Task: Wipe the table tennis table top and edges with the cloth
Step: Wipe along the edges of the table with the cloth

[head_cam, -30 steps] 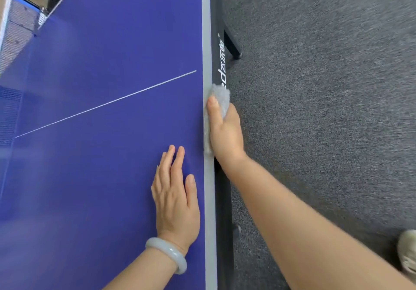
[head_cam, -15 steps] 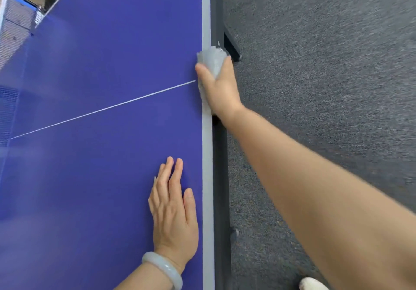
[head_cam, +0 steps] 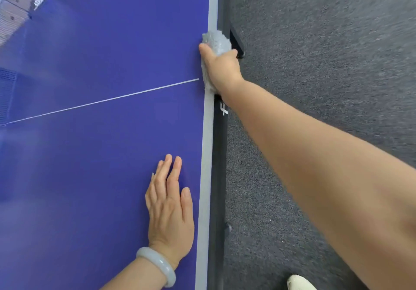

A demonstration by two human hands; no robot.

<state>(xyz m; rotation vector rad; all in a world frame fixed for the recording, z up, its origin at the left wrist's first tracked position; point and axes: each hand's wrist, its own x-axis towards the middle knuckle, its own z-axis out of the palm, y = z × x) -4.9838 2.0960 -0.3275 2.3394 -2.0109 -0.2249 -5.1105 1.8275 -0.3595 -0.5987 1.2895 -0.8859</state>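
At the far left we see a strip of blue mesh net (head_cam: 6, 87), blurred. The glossy blue table tennis table top (head_cam: 90, 188) fills the left half, and a thin white centre line (head_cam: 101, 102) crosses it at a slant toward the border. Our left hand (head_cam: 170, 208) lies flat on the blue surface, palm down with fingers straight and relaxed, just beside the pale grey border stripe (head_cam: 206, 177). A pale translucent bangle (head_cam: 157, 265) sits on that wrist.

Further right, the crumpled grey cloth (head_cam: 217, 43) sits on the table's edge, where the white line ends. Our right hand (head_cam: 221, 68) grips it, thumb on the top side and fingers hidden over the black side rail (head_cam: 219, 165). Dark grey carpet (head_cam: 315, 41) lies beyond, with a white shoe tip (head_cam: 299, 283) at the bottom.
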